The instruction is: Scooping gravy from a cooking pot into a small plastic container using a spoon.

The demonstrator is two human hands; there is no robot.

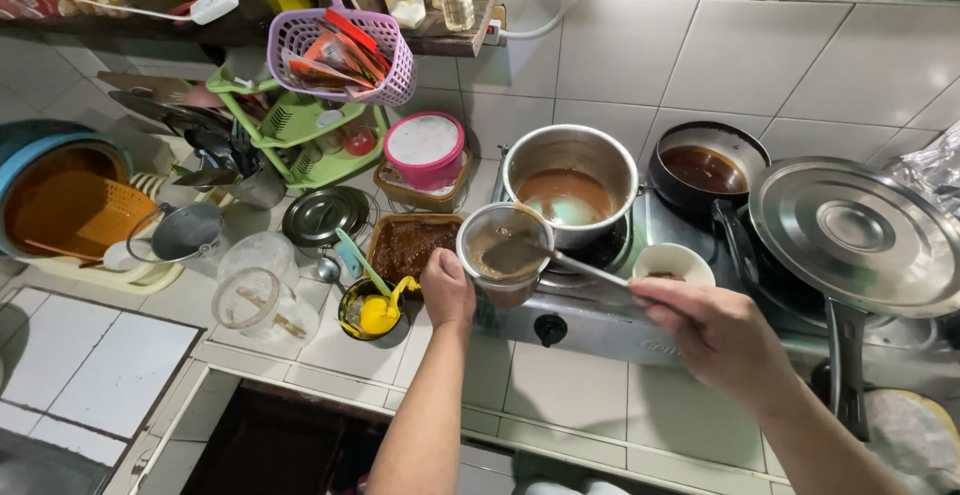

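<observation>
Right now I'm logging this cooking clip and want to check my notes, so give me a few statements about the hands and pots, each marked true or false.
1. The left hand grips a clear plastic cup holding brown liquid. True.
2. The right hand holds a fork. False: it holds a spoon, whose bowl is inside the cup.
3. The steel pot on the stove burner is covered. False: it is open, with brown liquid showing inside.
4. A large metal lid rests at the right of the stove. True.
5. The purple basket stands on the stove. False: it sits up on the green rack at the left.
</observation>
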